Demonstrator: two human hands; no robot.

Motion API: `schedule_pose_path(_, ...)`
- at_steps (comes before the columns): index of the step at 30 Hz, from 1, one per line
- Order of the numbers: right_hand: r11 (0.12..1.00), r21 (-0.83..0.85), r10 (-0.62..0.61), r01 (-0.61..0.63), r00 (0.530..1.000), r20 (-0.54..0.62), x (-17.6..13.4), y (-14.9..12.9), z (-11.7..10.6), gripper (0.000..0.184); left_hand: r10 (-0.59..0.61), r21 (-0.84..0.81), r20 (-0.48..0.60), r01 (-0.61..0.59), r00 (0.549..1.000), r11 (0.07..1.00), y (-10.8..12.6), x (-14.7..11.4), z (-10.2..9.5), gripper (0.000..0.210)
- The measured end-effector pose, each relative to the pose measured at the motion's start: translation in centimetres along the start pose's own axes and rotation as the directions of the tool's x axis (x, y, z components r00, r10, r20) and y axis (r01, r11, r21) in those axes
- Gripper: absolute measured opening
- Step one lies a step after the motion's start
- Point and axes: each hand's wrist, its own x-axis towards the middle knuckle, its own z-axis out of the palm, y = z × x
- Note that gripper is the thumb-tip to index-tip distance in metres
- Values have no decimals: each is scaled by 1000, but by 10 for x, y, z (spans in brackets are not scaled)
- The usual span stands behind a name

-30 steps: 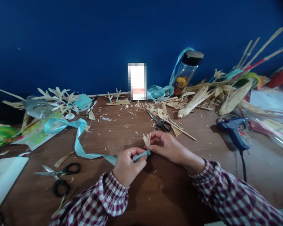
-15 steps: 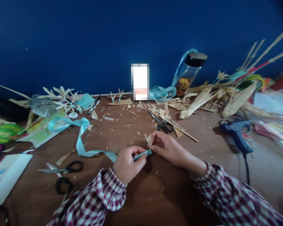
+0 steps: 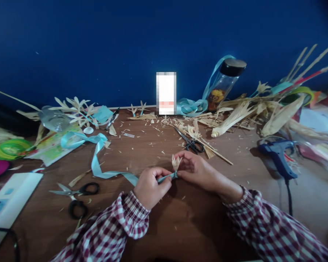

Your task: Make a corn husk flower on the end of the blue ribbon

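My left hand (image 3: 153,185) pinches a light blue satin ribbon (image 3: 109,176), whose long tail runs off to the left across the table. Between both hands stands a small pale flower of dried husk (image 3: 176,163), petals up. Blue ribbon lies around its base. My right hand (image 3: 198,171) is closed at the flower's base, thumb and fingertips on it; the stem is hidden there. Black-handled scissors (image 3: 78,196) lie open left of my left hand. A second pair of scissors (image 3: 192,145) rests just beyond my right hand.
A blue glue gun (image 3: 278,154) with its cord lies at the right. At the back are a bottle (image 3: 226,83), a blue ribbon heap (image 3: 191,106), dried husks (image 3: 232,118) and finished-looking husk flowers (image 3: 80,111). A white power strip (image 3: 13,207) sits at the left edge.
The husk flower has turned, so its petals now point up more fully and the ribbon at its base shows. Both hands stay close together; the whole view has shifted slightly.
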Motion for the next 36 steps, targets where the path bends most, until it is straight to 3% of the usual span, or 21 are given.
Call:
schedule_pose_path(10, 999, -24, -20, 21, 1000, 18, -1, -1, 1, 34, 44, -51, 2, -44, 999, 998, -3, 0, 3, 20)
schedule_pose_path(15, 999, -3, -52, 52, 998, 32, -1, -1, 3, 32, 15, -79, 5, -15, 1000, 997, -1, -1, 4, 21)
schedule_pose_path(18, 996, -72, -49, 50, 998, 25, -1, -2, 3, 25, -8, -100, 11, 9, 1000, 995, -2, 0, 4, 22)
schedule_pose_path(22, 990, -141, -14, 18, 1000, 24, 0, -3, 1, 11, -24, -133, 8, 25, 1000, 991, -4, 1, 2, 25)
schedule_pose_path(36, 981, -37, 190, -191, 982, -17, 1, -1, 1, 7, -23, -110, -16, 21, 1000, 994, -8, 3, 3, 23)
